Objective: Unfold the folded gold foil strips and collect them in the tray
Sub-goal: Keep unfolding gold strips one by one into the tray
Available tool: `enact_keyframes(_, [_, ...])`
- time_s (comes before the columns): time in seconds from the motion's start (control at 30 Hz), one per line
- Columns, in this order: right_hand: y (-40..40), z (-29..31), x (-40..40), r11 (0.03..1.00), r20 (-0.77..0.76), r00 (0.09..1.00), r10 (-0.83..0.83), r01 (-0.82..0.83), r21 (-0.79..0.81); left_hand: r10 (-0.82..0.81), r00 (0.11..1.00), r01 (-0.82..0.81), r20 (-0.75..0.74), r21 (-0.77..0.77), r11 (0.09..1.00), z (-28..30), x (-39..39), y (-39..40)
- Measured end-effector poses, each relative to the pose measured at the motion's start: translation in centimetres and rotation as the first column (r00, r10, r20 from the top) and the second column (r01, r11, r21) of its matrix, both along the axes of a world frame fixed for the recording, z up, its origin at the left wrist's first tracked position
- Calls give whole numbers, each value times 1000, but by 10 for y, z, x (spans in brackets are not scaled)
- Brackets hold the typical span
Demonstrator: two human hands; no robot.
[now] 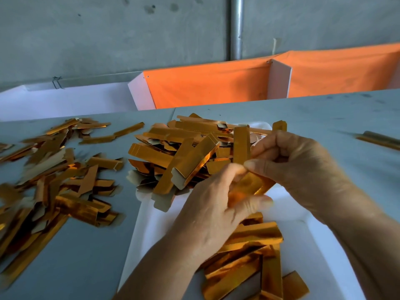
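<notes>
Both hands hold one gold foil strip above the white tray. My left hand grips its lower part, fingers curled round it. My right hand pinches its upper end between thumb and fingers. Motion blurs the strip, so its shape is unclear. A heap of opened gold strips lies on the tray's far end. More gold strips lie in the tray under my left wrist. A pile of flat folded strips is spread on the grey table to the left.
A single gold strip lies at the table's right edge. Behind the table stand white boxes and orange cloth panels against a concrete wall with a metal pipe.
</notes>
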State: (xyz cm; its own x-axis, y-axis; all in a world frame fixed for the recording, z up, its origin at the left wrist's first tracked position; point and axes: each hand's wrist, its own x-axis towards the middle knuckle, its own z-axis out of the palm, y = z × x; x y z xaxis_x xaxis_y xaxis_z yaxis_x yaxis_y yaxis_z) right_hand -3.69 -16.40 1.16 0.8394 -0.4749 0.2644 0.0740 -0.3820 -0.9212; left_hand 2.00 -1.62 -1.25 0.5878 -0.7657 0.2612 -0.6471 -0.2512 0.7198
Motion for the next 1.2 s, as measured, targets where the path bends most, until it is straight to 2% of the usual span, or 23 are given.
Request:
enact_keyframes(0.1, [3,-1,1,998,3,999,-32,32,-47,105,993,-102,53,-53,993,0,-2,-1])
enact_keyframes(0.17, [-1,1,-2,991,17,998,60,-61,121,125,992,-124,5,-90,988,0,-1,0])
enact_keyframes(0.23, [-9,3,-7,939,52,985,162,-170,299,128,988,-140,-90,-145,979,2,0,1])
enact_keyframes(0.4, [-19,5,-13,863,50,955,291,-285,416,52,974,-96,-220,-195,976,5,1,4])
enact_keyframes(0.6, [-27,8,-18,872,12,933,361,-342,351,-10,962,-47,-273,-199,979,3,4,6])
enact_keyframes(0.73, [-29,13,-24,829,-35,860,510,-480,287,2,955,-58,-297,-182,982,0,8,8])
enact_keyframes(0.87, [-25,14,-22,889,-54,896,441,-429,158,-13,960,-42,-278,-192,980,0,8,7])
enact_keyframes(1.1, [-17,18,-23,890,-51,899,434,-419,181,-51,966,-8,-253,-227,974,2,7,7])
enact_keyframes(1.2, [-13,17,-20,926,-77,926,369,-360,110,-29,973,-21,-228,-212,977,1,6,8])
